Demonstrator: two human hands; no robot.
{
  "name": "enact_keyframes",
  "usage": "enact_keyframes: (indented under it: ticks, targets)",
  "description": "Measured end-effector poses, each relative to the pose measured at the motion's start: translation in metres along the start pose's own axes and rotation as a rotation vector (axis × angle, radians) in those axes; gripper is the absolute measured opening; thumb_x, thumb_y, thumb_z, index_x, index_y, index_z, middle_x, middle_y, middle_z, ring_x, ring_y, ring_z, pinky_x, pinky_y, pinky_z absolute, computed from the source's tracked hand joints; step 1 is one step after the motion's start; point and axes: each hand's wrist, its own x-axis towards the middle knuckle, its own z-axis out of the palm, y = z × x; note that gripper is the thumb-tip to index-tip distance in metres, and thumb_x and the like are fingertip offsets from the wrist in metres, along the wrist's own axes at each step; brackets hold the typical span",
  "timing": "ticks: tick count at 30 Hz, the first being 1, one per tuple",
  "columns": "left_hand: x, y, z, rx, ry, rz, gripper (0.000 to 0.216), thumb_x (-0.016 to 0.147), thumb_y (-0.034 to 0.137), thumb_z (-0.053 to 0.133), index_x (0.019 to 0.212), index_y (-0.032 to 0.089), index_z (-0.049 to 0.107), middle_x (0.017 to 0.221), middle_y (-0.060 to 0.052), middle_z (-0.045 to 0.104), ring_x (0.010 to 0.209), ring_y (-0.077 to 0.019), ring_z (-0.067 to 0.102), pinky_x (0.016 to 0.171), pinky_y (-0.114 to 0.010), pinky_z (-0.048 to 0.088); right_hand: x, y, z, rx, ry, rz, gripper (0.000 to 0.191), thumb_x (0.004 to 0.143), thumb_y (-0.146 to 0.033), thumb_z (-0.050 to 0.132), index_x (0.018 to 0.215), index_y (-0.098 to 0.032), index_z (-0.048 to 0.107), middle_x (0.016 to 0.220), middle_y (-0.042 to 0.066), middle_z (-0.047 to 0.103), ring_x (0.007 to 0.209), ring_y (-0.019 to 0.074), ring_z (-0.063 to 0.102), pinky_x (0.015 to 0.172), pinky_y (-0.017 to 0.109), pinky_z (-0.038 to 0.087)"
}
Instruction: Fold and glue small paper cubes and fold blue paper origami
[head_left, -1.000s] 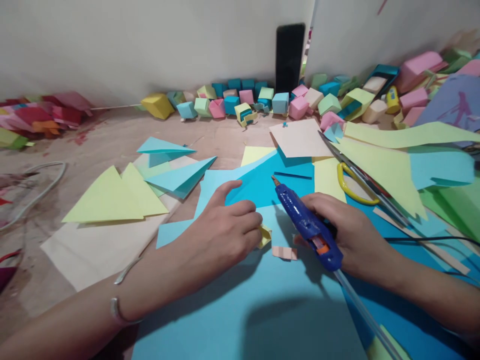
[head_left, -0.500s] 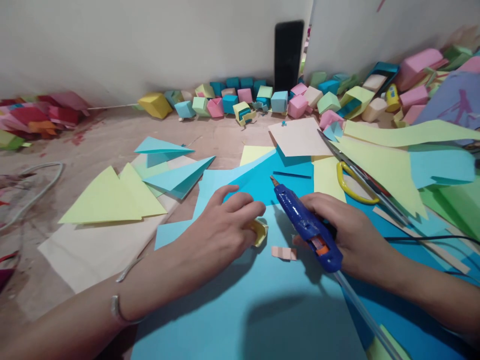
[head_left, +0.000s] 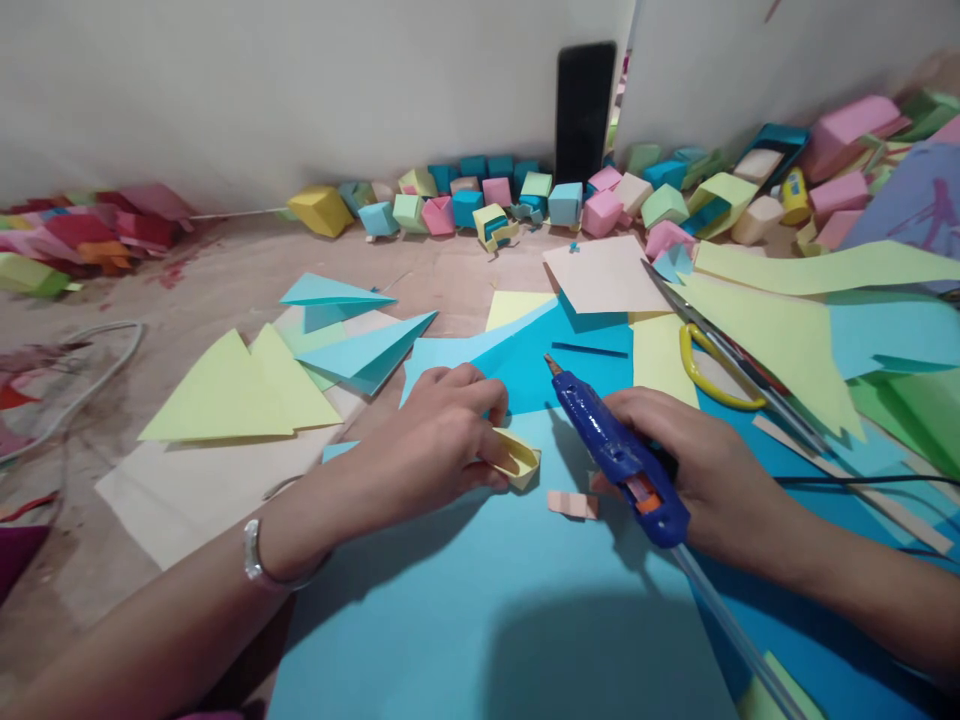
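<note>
My left hand (head_left: 461, 430) has its fingers closed on a small folded yellow paper box (head_left: 520, 458), its open hollow facing up, over the light blue sheet (head_left: 420, 600). In my right hand (head_left: 675, 450) is a blue hot glue gun (head_left: 615, 440), its metal nozzle pointing up and to the left. A clear glue stick (head_left: 735, 625) trails out of its back end. Between the two hands a small creased pale pink paper strip (head_left: 573, 504) lies on the light blue sheet. Beyond the nozzle a narrow dark blue strip (head_left: 589, 350) rests on darker blue paper (head_left: 525, 375).
Yellow-handled scissors (head_left: 720, 365) lie at right among paper sheets. Folded light blue pieces (head_left: 367, 350) and pale yellow paper (head_left: 217, 395) are at left. Several small paper boxes (head_left: 466, 209) line the wall, where a black phone (head_left: 585, 110) leans. A black cord (head_left: 862, 481) runs off right.
My left hand has turned and drawn its fingers in around the yellow paper box, and more of the box shows. The glue gun stays nearly in place. The view has shifted slightly.
</note>
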Motion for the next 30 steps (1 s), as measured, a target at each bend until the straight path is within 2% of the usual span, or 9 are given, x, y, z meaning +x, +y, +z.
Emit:
enact_keyframes:
  ticks: [7,15,17,22,30]
  targets:
    - [-0.002,0.002,0.004,0.022,0.032,-0.022,0.013,0.077,0.039,0.078,0.068,0.03,0.073,0.092,0.0,0.066,0.087,-0.0217,0.051,0.072,-0.034,0.028,0.0,-0.002,0.0,0.016,-0.029,0.008,0.013,0.084,-0.029,0.063,0.088,-0.019,0.056,0.086,0.006,0.062,0.077,0.02,0.056,0.065,0.033,0.044]
    - [-0.01,0.006,0.008,-0.045,0.119,-0.012,0.001,0.087,0.026,0.068,0.085,0.026,0.069,0.099,0.0,0.069,0.095,-0.0215,0.056,0.087,-0.039,0.032,-0.001,0.001,0.0,-0.025,0.015,0.006,0.015,0.084,-0.03,0.063,0.089,-0.019,0.054,0.094,0.008,0.064,0.08,0.0204,0.059,0.065,0.031,0.046]
    - [-0.011,0.011,0.007,-0.033,0.136,-0.017,0.005,0.087,0.027,0.068,0.086,0.023,0.065,0.097,0.001,0.069,0.093,-0.0214,0.056,0.09,-0.041,0.031,-0.001,0.0,0.001,-0.035,0.029,0.025,0.015,0.084,-0.03,0.062,0.09,-0.019,0.053,0.092,0.007,0.063,0.077,0.0194,0.058,0.063,0.031,0.046]
    - [-0.013,0.027,0.01,0.034,0.147,0.0,0.01,0.094,0.025,0.056,0.085,0.021,0.057,0.087,0.001,0.067,0.09,-0.0217,0.056,0.097,-0.048,0.028,-0.004,-0.002,0.002,-0.018,0.058,0.086,0.02,0.082,-0.032,0.066,0.089,-0.021,0.051,0.081,0.002,0.06,0.065,0.0152,0.053,0.056,0.027,0.044]
    - [-0.024,0.034,0.01,0.029,0.129,0.006,0.005,0.096,0.024,0.052,0.093,0.019,0.053,0.092,-0.002,0.062,0.092,-0.0224,0.052,0.102,-0.053,0.028,-0.003,-0.004,0.001,-0.004,0.046,0.098,0.019,0.079,-0.031,0.067,0.089,-0.022,0.053,0.08,0.001,0.061,0.066,0.0159,0.054,0.057,0.028,0.045]
